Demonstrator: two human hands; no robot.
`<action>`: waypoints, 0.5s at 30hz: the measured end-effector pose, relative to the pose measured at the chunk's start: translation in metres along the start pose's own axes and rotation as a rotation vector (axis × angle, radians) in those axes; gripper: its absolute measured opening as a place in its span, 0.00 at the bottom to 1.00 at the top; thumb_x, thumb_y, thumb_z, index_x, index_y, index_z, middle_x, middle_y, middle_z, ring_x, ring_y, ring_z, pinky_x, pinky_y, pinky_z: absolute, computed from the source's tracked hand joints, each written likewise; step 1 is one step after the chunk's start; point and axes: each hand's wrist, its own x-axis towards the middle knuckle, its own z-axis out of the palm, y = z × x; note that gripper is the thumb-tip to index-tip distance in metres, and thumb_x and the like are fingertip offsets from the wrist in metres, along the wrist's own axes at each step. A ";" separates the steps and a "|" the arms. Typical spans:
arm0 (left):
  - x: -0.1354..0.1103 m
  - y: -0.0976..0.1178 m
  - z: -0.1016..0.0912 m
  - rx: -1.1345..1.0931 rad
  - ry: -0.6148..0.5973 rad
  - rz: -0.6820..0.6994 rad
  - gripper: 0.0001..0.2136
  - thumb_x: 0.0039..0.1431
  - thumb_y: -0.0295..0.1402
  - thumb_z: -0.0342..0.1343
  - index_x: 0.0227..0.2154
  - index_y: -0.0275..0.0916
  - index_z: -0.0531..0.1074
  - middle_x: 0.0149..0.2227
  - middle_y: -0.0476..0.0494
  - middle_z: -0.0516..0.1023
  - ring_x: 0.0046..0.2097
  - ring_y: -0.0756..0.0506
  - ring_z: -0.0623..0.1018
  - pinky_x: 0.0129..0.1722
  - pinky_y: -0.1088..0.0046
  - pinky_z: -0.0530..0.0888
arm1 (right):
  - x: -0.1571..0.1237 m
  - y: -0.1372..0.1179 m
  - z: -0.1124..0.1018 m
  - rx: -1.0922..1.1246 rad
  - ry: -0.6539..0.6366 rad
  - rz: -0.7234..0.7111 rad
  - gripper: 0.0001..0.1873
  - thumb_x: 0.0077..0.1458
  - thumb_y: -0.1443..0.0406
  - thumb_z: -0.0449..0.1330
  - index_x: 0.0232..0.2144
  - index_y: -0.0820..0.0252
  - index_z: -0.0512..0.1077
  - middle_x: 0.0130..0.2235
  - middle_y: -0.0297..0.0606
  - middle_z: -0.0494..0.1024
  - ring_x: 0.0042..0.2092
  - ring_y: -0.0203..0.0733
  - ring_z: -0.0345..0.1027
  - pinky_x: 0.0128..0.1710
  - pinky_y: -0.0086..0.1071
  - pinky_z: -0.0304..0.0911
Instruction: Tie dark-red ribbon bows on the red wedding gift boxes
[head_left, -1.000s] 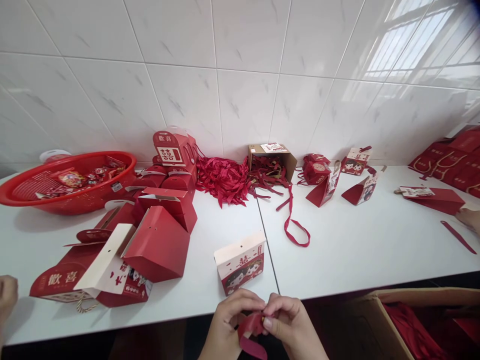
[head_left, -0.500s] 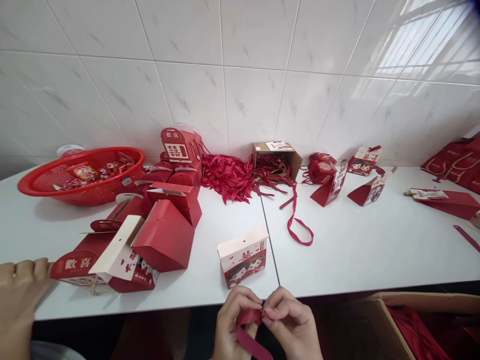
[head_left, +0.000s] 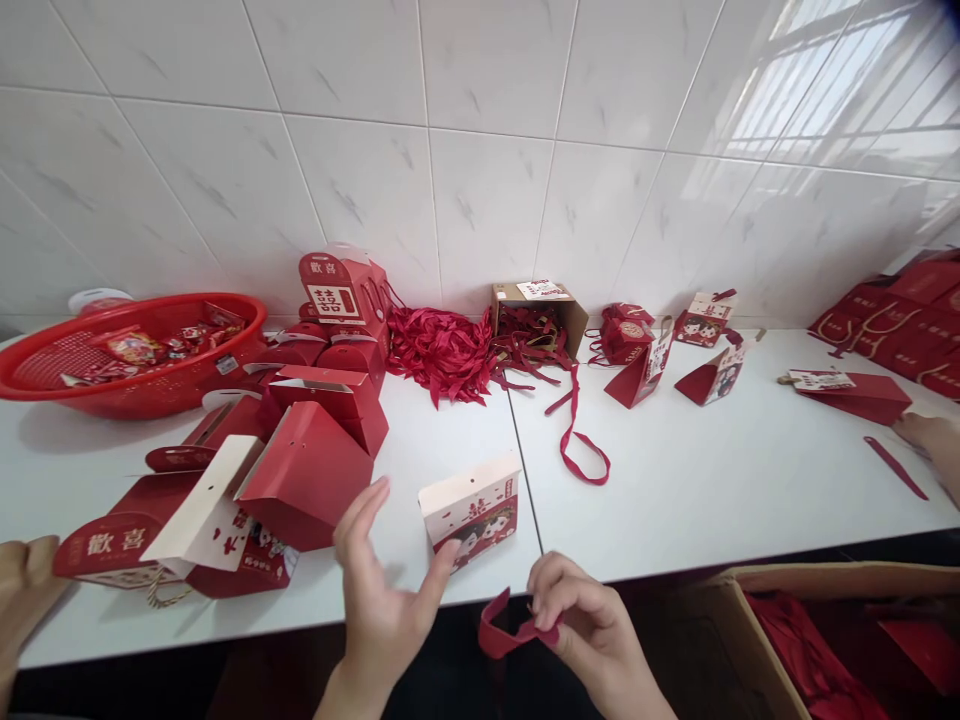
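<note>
My right hand (head_left: 581,625) is closed in a pinch on a short looped red ribbon (head_left: 501,632) just below the table's front edge. My left hand (head_left: 382,590) is open, fingers spread, raised over the table edge. Its thumb reaches toward a small red and cream gift box (head_left: 471,512) that stands near the front edge of the white table (head_left: 720,480). Folded red boxes (head_left: 311,475) lie to the left of my left hand.
A red basket (head_left: 135,365) with packets sits at the back left. A heap of red ribbons (head_left: 442,352) and a brown carton (head_left: 536,310) lie by the tiled wall. Other people's hands show at the left edge (head_left: 22,590) and right edge (head_left: 934,440). A cardboard box (head_left: 787,640) stands below right.
My left hand has let go of the ribbon and moved up and left, opening over the table edge. The right hand keeps the ribbon. The other person's hand at left has drawn back.
</note>
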 end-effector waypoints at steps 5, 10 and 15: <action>0.011 -0.001 0.018 -0.319 -0.342 -0.418 0.31 0.54 0.38 0.60 0.59 0.43 0.54 0.45 0.40 0.75 0.48 0.41 0.76 0.47 0.64 0.74 | 0.014 -0.003 -0.007 -0.263 0.076 -0.076 0.06 0.56 0.66 0.60 0.31 0.49 0.76 0.45 0.40 0.66 0.52 0.45 0.61 0.51 0.39 0.61; -0.005 -0.001 0.028 -0.531 -0.365 -0.433 0.24 0.57 0.34 0.58 0.56 0.45 0.60 0.43 0.44 0.78 0.44 0.45 0.78 0.43 0.71 0.75 | 0.024 0.002 -0.009 -0.461 0.157 -0.116 0.06 0.56 0.66 0.59 0.30 0.53 0.76 0.64 0.37 0.52 0.66 0.53 0.42 0.62 0.48 0.43; -0.011 -0.001 0.029 -0.535 -0.446 -0.181 0.05 0.57 0.29 0.57 0.36 0.42 0.75 0.36 0.45 0.76 0.40 0.46 0.77 0.41 0.72 0.75 | 0.031 0.003 -0.008 -0.306 0.106 -0.054 0.06 0.56 0.66 0.59 0.31 0.54 0.76 0.65 0.39 0.49 0.53 0.48 0.65 0.46 0.38 0.65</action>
